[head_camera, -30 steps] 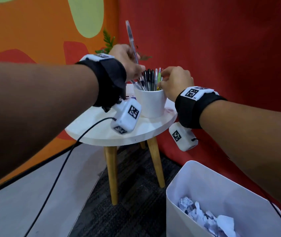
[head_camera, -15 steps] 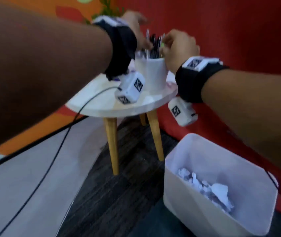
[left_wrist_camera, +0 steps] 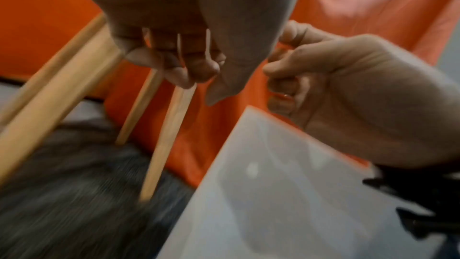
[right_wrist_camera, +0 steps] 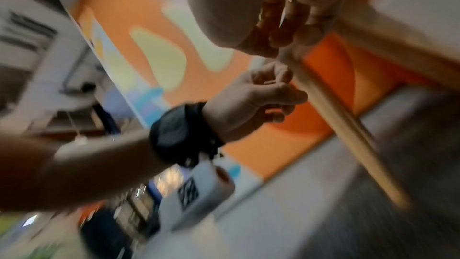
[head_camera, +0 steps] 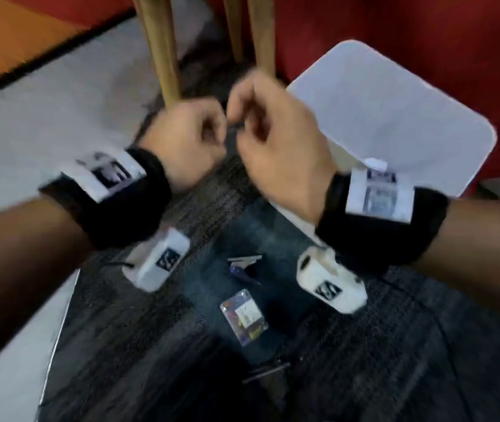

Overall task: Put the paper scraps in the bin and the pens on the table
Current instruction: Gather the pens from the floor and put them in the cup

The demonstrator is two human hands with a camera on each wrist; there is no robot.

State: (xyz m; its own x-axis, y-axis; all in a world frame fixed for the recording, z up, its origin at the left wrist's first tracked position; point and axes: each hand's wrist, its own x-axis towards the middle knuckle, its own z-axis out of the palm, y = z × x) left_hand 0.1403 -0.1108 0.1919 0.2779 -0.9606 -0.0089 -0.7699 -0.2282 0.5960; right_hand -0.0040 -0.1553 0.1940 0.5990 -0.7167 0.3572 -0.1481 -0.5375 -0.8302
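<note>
My left hand [head_camera: 193, 138] and right hand [head_camera: 270, 129] hover close together in front of the table legs, just left of the white bin [head_camera: 483, 126]. Both have their fingers curled in, and I see nothing held in either. The left wrist view shows my left hand [left_wrist_camera: 174, 62] curled tight, my right hand [left_wrist_camera: 336, 95] curled beside it, and the bin wall [left_wrist_camera: 286, 184] below. In the right wrist view my right hand [right_wrist_camera: 281, 27] is above my left hand [right_wrist_camera: 261, 97]. The pens, the cup and the table top are out of view. The picture is blurred and no paper scraps can be made out.
Wooden table legs [head_camera: 163, 50] stand just beyond the hands, with a red wall behind the bin. Dark carpet [head_camera: 218, 190] lies below. An ID badge [head_camera: 244, 316] hangs over my dark jeans near the bottom.
Both hands came down from the pen cup on the table to below table height beside the bin. The pen the left hand held is gone from view, and the view tilted sharply downward.
</note>
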